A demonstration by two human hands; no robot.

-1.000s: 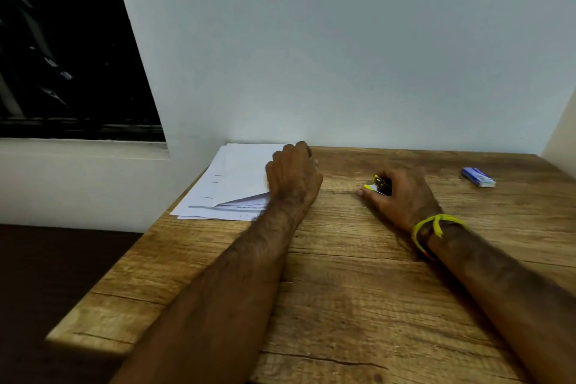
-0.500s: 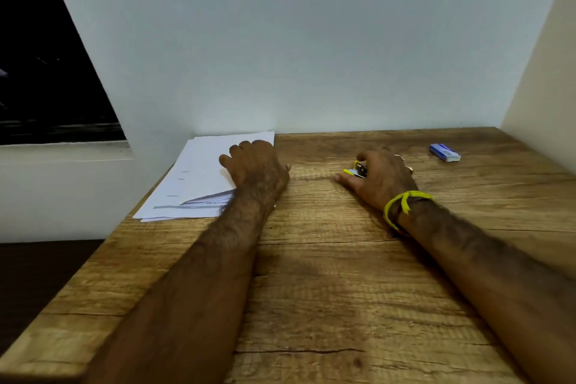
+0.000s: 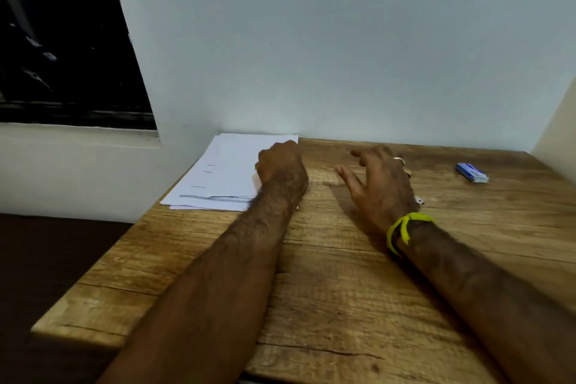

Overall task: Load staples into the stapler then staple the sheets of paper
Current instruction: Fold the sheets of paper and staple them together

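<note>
Two hands: left hand (image 3: 282, 165) curled on sheets (image 3: 224, 174), right hand (image 3: 378, 184) splayed

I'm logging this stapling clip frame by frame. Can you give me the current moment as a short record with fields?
surface: wooden table against a pale wall
papers: loose white sheets of paper at the table's far left
left hand: left hand with curled fingers resting on the sheets
right hand: right hand raised, fingers spread, holding nothing visible
stapler: only a small pale bit shows behind the right hand; identity unclear
staple box: small blue box at far right, untouched
wrist: yellow band on right wrist
</note>
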